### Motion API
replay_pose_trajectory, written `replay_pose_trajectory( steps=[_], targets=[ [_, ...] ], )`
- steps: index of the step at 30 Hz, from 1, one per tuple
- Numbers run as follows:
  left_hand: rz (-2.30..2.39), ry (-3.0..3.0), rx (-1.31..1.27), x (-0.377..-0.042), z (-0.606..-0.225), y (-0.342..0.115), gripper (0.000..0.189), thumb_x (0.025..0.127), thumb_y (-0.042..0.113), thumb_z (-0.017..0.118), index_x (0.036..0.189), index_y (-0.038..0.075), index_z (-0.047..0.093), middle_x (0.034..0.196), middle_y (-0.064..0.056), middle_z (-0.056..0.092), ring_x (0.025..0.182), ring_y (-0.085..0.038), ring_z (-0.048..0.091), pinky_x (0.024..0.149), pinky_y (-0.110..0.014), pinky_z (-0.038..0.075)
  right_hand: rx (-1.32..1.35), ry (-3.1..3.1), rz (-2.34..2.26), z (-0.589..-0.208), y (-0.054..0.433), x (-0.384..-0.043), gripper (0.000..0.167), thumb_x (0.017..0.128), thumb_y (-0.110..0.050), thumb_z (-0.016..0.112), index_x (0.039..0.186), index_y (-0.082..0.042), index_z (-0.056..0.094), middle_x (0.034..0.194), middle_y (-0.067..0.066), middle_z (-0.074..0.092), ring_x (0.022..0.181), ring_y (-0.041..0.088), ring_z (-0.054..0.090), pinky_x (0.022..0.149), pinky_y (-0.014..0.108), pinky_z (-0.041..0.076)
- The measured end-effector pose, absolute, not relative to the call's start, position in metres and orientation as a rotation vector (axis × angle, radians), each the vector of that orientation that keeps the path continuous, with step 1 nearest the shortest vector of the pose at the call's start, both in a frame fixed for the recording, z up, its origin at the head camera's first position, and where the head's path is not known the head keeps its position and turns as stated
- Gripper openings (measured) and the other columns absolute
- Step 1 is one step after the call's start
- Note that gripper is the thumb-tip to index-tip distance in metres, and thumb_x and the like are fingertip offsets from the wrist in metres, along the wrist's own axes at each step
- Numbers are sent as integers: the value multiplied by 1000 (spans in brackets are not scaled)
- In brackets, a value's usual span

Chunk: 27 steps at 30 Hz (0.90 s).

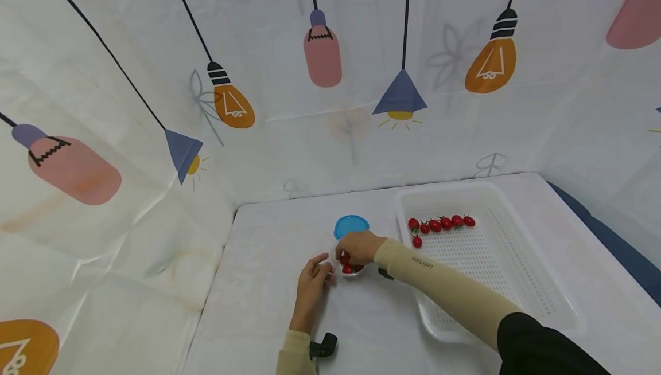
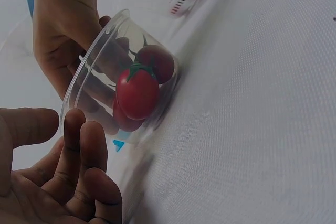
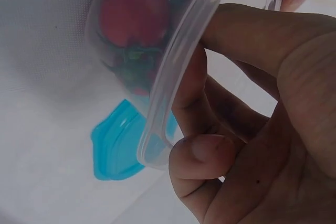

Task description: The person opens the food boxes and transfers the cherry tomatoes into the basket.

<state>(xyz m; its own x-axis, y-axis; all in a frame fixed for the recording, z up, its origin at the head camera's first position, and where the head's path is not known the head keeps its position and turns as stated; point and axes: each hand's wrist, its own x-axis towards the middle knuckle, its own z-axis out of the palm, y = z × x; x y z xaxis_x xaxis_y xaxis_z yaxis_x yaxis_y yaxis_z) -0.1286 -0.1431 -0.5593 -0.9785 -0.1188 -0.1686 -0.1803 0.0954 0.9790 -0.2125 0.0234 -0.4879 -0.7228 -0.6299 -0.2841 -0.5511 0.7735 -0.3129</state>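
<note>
A clear round plastic tub holds several red cherry tomatoes with green stalks. My right hand reaches over its rim, fingers curled inside among the tomatoes; whether they grip one is hidden. Beside the tub's left side is my left hand, with thumb and fingers loosely extended and fingertips at the rim. Just behind the tub, a blue lid lies on the white table; the right wrist view also shows this lid.
To the right stands a white perforated tray. Several cherry tomatoes form a row along its far left part, with one more tomato in front. A lamp-patterned sheet hangs behind the table. My right forearm crosses the tray's near left corner.
</note>
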Motion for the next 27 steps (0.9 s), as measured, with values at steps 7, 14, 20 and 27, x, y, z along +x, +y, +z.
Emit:
replay_pose_trajectory(
  steps=[7, 14, 20, 27],
  targets=[
    [2061, 2298, -303, -128, -558, -143, 38, 103, 24, 61, 135, 4, 59, 98, -11, 71, 88, -23, 67, 78, -32, 48, -860, 2581, -262, -487, 22, -212, 34, 87, -8, 78, 117, -24, 77, 106, -6, 71, 90, 11, 59, 82, 33, 54],
    [2056, 2314, -279, -127, -559, -144, 38, 103, 25, 60, 135, 4, 59, 99, -11, 71, 88, -24, 67, 78, -32, 48, -838, 2566, -284, -485, 22, -212, 36, 85, -7, 79, 117, -23, 76, 101, -6, 70, 87, 12, 58, 79, 33, 54],
    [2063, 2292, -268, -126, -556, -144, 40, 103, 23, 60, 137, 1, 57, 103, -18, 70, 92, -31, 68, 80, -34, 48, -843, 2570, -288, -488, 22, -212, 34, 86, -7, 78, 116, -22, 75, 100, -6, 69, 87, 12, 58, 80, 33, 54],
    [2082, 2327, -252, -126, -559, -143, 41, 102, 26, 63, 133, 1, 60, 99, -13, 71, 85, -24, 68, 72, -30, 49, -976, 2600, -271, -489, 25, -212, 24, 92, -12, 75, 114, -20, 76, 101, -3, 72, 90, 11, 63, 82, 34, 55]
  ],
)
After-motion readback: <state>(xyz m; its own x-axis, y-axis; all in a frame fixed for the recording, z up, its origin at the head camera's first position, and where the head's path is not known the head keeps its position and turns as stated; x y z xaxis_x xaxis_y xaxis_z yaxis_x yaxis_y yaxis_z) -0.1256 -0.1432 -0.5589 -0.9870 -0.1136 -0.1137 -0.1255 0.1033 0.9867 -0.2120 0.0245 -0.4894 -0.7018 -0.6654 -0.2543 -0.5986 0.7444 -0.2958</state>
